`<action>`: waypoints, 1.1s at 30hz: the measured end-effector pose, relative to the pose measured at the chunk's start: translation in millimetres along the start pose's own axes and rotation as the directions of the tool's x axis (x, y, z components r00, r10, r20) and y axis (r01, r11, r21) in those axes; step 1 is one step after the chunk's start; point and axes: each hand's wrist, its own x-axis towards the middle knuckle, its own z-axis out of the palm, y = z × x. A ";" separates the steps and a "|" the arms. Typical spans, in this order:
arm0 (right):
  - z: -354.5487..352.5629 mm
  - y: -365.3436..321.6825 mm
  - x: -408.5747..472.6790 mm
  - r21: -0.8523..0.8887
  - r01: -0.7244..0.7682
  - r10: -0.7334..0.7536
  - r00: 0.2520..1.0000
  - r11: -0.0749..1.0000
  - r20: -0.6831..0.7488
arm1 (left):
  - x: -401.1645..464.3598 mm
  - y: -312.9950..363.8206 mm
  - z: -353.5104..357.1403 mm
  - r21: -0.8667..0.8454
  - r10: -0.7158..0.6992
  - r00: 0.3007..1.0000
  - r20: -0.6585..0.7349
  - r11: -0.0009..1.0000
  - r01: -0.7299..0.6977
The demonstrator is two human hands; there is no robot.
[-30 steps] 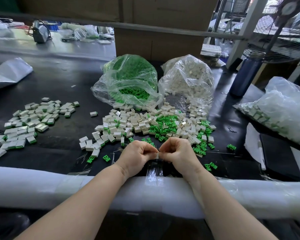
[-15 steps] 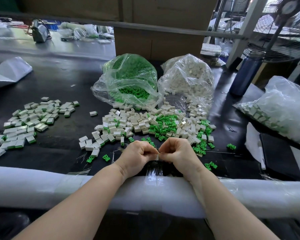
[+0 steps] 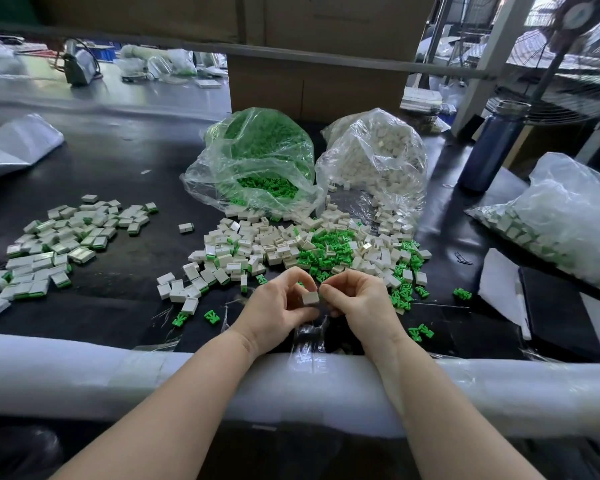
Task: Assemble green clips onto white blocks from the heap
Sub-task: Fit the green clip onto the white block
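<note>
White block (image 3: 310, 298) sits pinched in my left hand (image 3: 278, 311) fingers, flat face toward me; my right hand (image 3: 359, 303) fingers curl beside it. Behind, one bag (image 3: 253, 161) holds green clips, another (image 3: 378, 157) white blocks.

A small white block (image 3: 310, 298) was pinched between the fingertips of the left hand (image 3: 278, 311) and the right hand (image 3: 361, 299) near the table's near edge, just in front of the mixed heap (image 3: 312, 249) of loose white blocks and green clips.
</note>
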 end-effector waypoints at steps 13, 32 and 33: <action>3.2 -1.9 -3.0 -0.169 -0.016 0.027 0.998 0.986 0.064 | 0.3 1.7 -5.0 0.041 -0.076 0.997 -0.030 0.996 0.077; 3.7 -1.6 -1.2 -0.087 0.010 -0.007 0.999 0.996 0.031 | 0.1 3.3 0.1 0.030 -0.035 0.998 -0.048 0.999 0.036; 3.4 -1.4 -1.1 -0.062 0.012 -0.011 1.000 0.998 0.022 | 0.1 3.0 0.5 0.020 -0.036 0.998 -0.045 0.999 0.037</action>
